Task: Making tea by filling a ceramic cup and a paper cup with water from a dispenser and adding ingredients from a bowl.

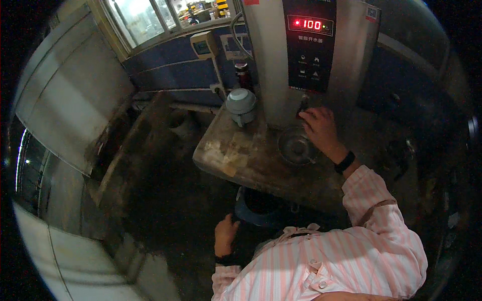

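My right hand [320,126] reaches up over the counter, its fingers closed round the small dark tap [304,103] on the front of a tall steel water boiler [271,57]. Below the tap, a round metal drain tray [296,145] is set on the counter top. Low on the left, my left hand [227,235] is beside the rim of a blue tub [256,215] with a dark inside, under the counter's front edge. Its fingers look bent, but dim light hides whether they grip the rim.
A pale grey lidded cup [241,102] and a dark red flask [243,75] stand on the worn counter [221,150], left of the boiler. A meter box [203,45] hangs on the blue wall below a window [143,20]. A pale panel [70,90] is at left.
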Demonstrator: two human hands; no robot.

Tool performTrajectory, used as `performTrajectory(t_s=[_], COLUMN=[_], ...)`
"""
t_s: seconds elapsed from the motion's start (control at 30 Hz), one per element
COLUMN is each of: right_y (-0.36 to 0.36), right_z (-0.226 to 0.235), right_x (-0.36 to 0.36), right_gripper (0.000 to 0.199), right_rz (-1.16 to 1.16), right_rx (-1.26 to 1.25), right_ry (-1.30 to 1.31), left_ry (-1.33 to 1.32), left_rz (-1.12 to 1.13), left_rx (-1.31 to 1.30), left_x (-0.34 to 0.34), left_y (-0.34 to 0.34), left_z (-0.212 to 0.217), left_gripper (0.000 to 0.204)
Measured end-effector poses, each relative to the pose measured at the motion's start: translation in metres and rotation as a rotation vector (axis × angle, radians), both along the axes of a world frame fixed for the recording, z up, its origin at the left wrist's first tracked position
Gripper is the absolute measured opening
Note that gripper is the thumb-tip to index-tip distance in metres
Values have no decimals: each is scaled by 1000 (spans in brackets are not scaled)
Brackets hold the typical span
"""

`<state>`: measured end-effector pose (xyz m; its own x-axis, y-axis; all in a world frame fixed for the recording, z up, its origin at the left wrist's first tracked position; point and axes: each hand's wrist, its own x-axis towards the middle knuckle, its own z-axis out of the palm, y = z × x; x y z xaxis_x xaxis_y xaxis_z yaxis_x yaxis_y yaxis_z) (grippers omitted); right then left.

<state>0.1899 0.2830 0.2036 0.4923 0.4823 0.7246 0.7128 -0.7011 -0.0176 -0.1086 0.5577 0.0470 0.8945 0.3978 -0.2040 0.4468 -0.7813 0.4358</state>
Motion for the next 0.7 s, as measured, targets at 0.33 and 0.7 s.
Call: performTrajectory(t_s=[0.33,0.7], right_y=[3,6], right_z=[-5,-12], right_x=[11,7], right_gripper=[29,21], right_rz=[55,126], right_rx=[57,167], right_ry=[-11,-14], left_ry=[138,-37], left_rz=[11,71], left_rx=[-38,3], left_x=[5,-23], left_y=[-10,-1], left_z=[9,-2], left_gripper=[42,38])
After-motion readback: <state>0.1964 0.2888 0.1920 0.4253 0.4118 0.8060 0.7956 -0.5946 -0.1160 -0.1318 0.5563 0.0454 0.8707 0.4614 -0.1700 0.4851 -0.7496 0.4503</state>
